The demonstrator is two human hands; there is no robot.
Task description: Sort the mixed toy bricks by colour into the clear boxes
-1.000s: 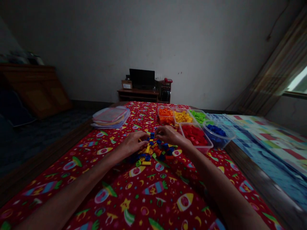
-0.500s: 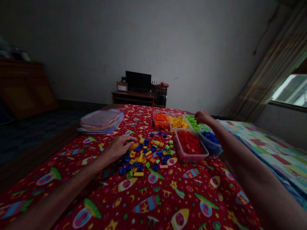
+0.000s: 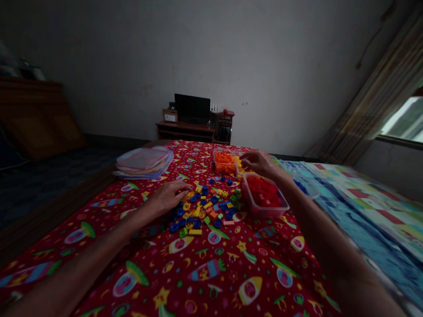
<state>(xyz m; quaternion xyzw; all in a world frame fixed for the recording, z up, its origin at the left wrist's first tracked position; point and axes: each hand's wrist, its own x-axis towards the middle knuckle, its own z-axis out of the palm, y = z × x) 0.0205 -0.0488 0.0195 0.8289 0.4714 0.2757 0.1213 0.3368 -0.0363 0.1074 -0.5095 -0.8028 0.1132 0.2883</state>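
L hand (image 3: 168,197): low at the L edge of the loose bricks (image 3: 207,205), back of hand up, fingertips at or just above the outer pcs; contact can't be confirmed. Thumb & index slightly apart; no brick visible btwn them.

R hand (image 3: 261,164): reaches out over the yellow bin (image 3: 237,169), fingers bent down toward its yellow pcs. Can't tell whether fingers are apart, together or clamped on a pc.

Loose bricks: mixed blue, yellow, green & orange, incl. round wheel-like pcs, spread on the red patterned cloth (image 3: 211,251) covering the tabletop (image 3: 71,198). Posn: btwn L hand and red bin (image 3: 269,212). One pink pc lies at the near R side of the spread.

Bins: orange bin (image 3: 225,170) stands just L of yellow, both at the far side of the loose bricks. Red bin is nearer, well filled. Blue tub (image 3: 314,193) is to its R, partly hidden by R forearm; green bin mostly hidden behind R hand.

Other: stack of lids (image 3: 143,160) at far L of cloth; dark monitor (image 3: 192,108) on a desk (image 3: 185,127) against the wall.
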